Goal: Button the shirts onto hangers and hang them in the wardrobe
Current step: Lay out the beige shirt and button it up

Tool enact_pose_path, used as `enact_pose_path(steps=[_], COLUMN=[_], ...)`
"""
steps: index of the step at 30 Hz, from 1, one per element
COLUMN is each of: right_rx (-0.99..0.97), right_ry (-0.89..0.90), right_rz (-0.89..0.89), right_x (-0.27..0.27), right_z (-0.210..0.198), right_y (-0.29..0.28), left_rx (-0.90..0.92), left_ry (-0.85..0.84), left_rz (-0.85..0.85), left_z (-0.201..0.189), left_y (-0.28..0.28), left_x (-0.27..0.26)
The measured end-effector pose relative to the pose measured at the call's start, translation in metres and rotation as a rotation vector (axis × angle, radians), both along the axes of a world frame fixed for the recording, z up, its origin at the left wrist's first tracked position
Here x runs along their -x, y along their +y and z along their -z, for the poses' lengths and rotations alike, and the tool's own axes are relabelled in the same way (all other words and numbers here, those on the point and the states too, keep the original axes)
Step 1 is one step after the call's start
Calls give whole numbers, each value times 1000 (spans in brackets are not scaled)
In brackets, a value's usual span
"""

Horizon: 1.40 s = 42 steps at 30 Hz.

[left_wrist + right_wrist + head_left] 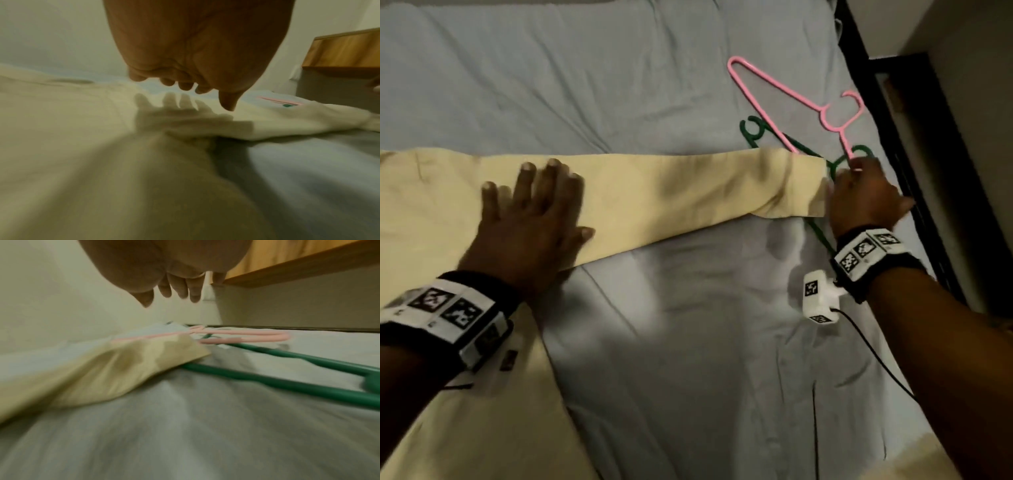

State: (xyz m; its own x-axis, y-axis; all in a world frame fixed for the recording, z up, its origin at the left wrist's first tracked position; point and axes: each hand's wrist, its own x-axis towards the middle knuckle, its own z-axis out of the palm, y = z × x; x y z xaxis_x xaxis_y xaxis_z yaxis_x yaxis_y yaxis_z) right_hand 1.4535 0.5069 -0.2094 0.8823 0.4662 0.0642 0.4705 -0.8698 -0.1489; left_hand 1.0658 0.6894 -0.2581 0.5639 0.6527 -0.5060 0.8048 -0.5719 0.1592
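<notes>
Clearly the left hand lies flat and unclenched over the yellow shirt, probably to smooth the sleeve. Beside the cuff, the right hand hovers over the hangers, fingers loose, grasping nothing.

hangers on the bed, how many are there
2: a pink hanger near the bed's right edge, and a green hanger beneath it, partly hidden under the yellow sleeve. More may be hidden.
</notes>
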Motion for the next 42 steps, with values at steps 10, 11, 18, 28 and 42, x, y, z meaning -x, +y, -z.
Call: enact_pose_path(steps=[10,11,18,28,42], right_rx=[-150,-142,112,150,359], right_ry=[737,746,709,205,86], right_rz=[345,333,182,170,-800], right_x=[-29,-29,-48,-15,135], right_z=[4,2,1,12,97], right_y=[-8,-8,-31,-16,47], left_rx=[21,13,-22,53,28], left_ry=[-42,-45,-15,17,-150], left_rz=[60,70,83,105,-13], left_z=[28,29,23,14,26], left_y=[-12,-8,17,13,14], left_x=[-25,-24,-28,-33,-28])
